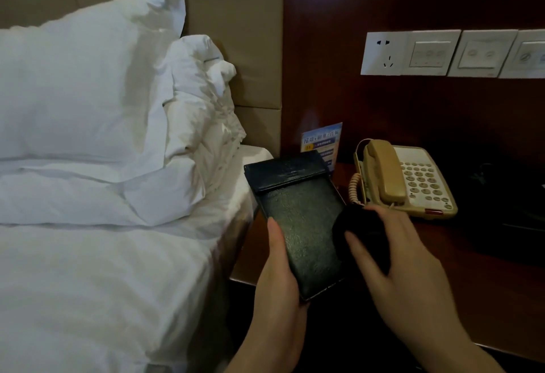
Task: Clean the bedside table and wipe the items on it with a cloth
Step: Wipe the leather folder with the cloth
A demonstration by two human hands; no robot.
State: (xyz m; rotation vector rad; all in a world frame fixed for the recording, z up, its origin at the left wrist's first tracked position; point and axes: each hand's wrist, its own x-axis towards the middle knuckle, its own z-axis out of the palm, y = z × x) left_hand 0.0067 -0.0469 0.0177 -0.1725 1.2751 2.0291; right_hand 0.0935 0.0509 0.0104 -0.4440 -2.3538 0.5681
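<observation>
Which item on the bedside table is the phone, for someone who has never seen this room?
Find the dark wooden bedside table right of the bed. The telephone sits near the wall, under the switches. It is the only beige item, with a coiled cord and round keys.

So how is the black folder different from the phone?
The black folder is dark, flat and leathery; the phone is beige and chunky with round buttons. The folder is lifted, gripped by the left hand while the right hand presses a dark cloth on it; the phone sits untouched on the bedside table. Both belong on that table.
</observation>
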